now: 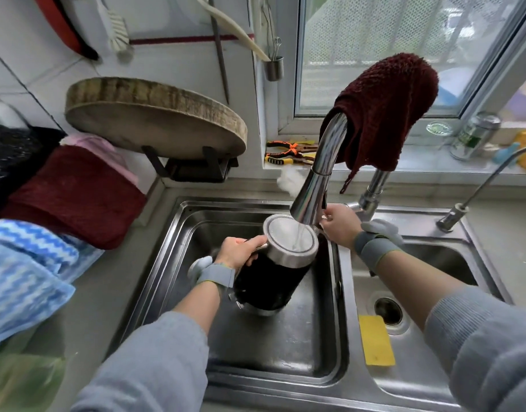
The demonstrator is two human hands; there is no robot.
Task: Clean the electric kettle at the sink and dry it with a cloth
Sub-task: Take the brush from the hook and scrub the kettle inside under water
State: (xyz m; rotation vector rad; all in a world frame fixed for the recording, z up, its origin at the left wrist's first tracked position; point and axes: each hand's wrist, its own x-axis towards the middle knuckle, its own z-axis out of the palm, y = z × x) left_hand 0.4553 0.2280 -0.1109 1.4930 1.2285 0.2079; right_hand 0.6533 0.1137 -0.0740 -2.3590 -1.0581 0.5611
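Observation:
The electric kettle (273, 272), black with a steel rim, is held tilted over the left basin of the steel sink (172, 251). My left hand (241, 249) grips its handle. A thin stream of water runs from the chrome faucet (318, 179) into the kettle's open mouth. My right hand (340, 226) is at the faucet's lever beside the spout, fingers curled round it. A dark red cloth (386, 111) hangs over the faucet's arch.
A round wooden chopping board (155, 117) leans on a stand at the back left. Red and blue cloths (48, 221) lie on the left counter. A yellow sponge (376, 340) lies in the right basin near the drain. Pliers (291, 153) and a can (475, 135) sit on the windowsill.

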